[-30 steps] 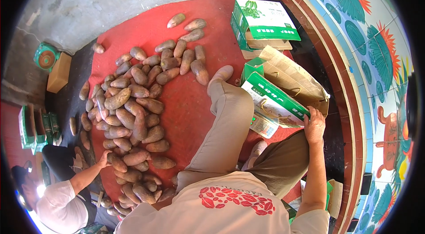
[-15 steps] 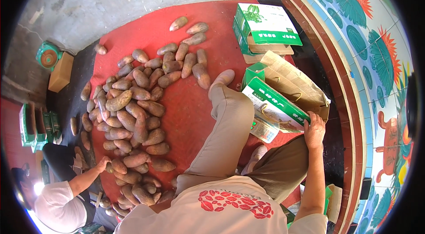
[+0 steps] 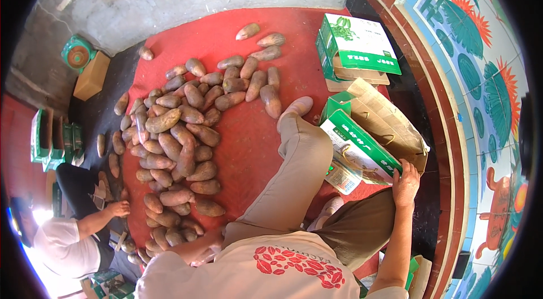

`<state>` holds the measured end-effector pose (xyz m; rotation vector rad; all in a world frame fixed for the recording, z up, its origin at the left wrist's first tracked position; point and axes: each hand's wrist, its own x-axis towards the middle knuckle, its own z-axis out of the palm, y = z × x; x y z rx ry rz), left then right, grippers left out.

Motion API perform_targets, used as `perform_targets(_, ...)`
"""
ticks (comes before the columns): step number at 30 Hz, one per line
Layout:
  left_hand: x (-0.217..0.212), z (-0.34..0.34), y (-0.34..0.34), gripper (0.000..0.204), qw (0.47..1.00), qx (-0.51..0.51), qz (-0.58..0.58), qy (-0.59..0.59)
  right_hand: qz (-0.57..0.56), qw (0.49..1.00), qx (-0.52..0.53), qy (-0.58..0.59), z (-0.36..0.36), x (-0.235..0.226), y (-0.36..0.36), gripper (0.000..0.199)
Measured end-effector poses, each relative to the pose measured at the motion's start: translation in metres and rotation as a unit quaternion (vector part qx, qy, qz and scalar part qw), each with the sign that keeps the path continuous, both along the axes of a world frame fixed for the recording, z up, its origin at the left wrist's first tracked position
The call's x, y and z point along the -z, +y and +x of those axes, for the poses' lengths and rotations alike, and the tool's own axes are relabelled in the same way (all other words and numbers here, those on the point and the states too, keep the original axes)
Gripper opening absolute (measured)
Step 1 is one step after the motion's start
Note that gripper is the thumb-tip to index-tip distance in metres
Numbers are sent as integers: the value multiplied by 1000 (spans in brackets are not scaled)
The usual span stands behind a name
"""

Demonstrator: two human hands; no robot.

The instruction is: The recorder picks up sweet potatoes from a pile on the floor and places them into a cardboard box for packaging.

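A large heap of long reddish-brown tubers (image 3: 164, 155) lies on the red mat at my left. My right hand (image 3: 406, 181) grips the near rim of an open green-and-white cardboard box (image 3: 362, 143), its thumb outside and fingers over the edge. The box's flap stands up and its brown inside shows; what lies deep within is hidden. My left hand (image 3: 210, 247) is low beside my hip at the near end of the heap. It is blurred and partly covered by my shirt, so its fingers do not show clearly.
Another green-and-white box (image 3: 362, 44) stands behind the open one. A person (image 3: 70, 237) sits at the left with a hand by the heap's edge. More boxes (image 3: 54, 138), a green round-dial scale (image 3: 78, 55) and a brown carton (image 3: 91, 77) stand leftward. A painted tiled wall (image 3: 481, 73) rises at right.
My left hand has come into view near the heap. The other person's hand has drawn back from the tubers. The whole view has shifted slightly; my right hand stays on the box rim.
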<state>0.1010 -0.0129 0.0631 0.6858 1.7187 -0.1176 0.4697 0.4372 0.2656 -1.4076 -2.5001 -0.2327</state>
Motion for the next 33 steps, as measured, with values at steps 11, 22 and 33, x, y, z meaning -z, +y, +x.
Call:
perform_targets(11,-27,-65,120,91,980,11,64,191,10,1000,-2,11,-2,1,0,40)
perform_targets(22,-6,-57,188,84,956,21,93,277,-13,1000,4,16,-4,-4,1,33)
perform_targets(33,7,-34,202,78,957,73,94,264,-200,980,15,-15,-35,-26,16,26)
